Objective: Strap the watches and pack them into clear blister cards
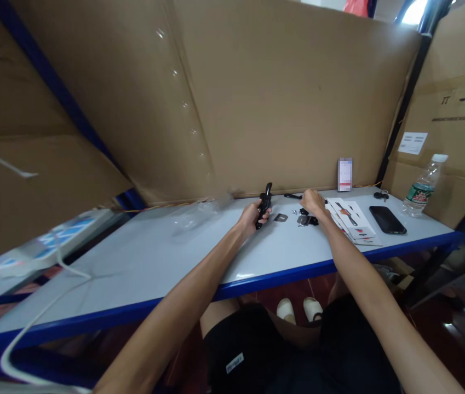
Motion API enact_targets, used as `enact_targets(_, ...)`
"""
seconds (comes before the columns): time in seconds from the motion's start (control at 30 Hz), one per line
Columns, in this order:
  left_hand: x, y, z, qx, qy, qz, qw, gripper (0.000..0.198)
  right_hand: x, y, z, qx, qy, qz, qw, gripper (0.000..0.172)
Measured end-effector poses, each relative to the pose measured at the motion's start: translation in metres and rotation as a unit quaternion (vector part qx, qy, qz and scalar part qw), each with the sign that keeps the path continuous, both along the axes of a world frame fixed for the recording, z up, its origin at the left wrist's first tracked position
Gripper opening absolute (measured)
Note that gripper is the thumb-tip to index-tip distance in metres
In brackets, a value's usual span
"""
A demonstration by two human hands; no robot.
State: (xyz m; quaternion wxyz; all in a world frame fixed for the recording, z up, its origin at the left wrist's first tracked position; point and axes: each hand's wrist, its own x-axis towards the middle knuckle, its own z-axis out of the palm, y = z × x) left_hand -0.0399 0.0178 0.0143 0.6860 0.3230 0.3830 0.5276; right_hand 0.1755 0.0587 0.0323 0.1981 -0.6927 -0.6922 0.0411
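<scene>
My left hand point(252, 214) is closed around a black handle-shaped part point(264, 201) that stands upright on the light grey table point(154, 257). My right hand point(313, 201) rests fingers-down over a small heap of black and metal parts point(305, 219); whether it grips one is hidden. A small dark flat piece point(280, 218) lies between the hands. A thin black strip point(293, 196) lies just behind them.
Printed instruction sheets point(353, 221), a black phone point(387, 219), keys point(380, 195), a water bottle point(423, 186) and a small white box point(344, 174) sit at the right. Crumpled clear plastic point(199, 213) lies left. Cardboard sheets point(290, 93) wall the back. A white cable point(43, 312) hangs at the left.
</scene>
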Motion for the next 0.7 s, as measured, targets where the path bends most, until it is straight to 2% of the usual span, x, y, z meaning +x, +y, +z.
enact_targets(0.17, 0.001, -0.003, 0.001, 0.005, 0.029, 0.003, 1.000, 0.027, 0.011, -0.004, 0.010, -0.076, -0.031, -0.004, 0.997, 0.031)
enact_targets(0.3, 0.002, -0.005, 0.002, 0.004, 0.036, 0.004, 0.999, 0.026, 0.010, 0.007, 0.002, -0.115, -0.025, 0.008, 0.993, 0.032)
enact_targets(0.43, 0.005, -0.007, 0.004, 0.010, 0.053, -0.010, 0.999, 0.024, 0.012, 0.018, -0.008, -0.112, 0.015, 0.020, 0.993, 0.027)
enact_targets(0.57, 0.007, -0.007, 0.002, 0.020, 0.076, -0.009, 0.997, 0.019, 0.015, 0.020, -0.007, -0.096, 0.055, 0.023, 0.994, 0.013)
enact_targets(0.63, 0.008, -0.006, 0.000, 0.037, 0.084, -0.002, 0.996, 0.016, 0.013, 0.018, -0.004, -0.046, 0.109, 0.002, 0.993, 0.015)
enact_targets(0.7, 0.008, -0.005, -0.003, 0.056, 0.088, 0.001, 0.995, 0.012, 0.006, 0.014, 0.000, -0.001, 0.218, 0.007, 0.976, 0.023)
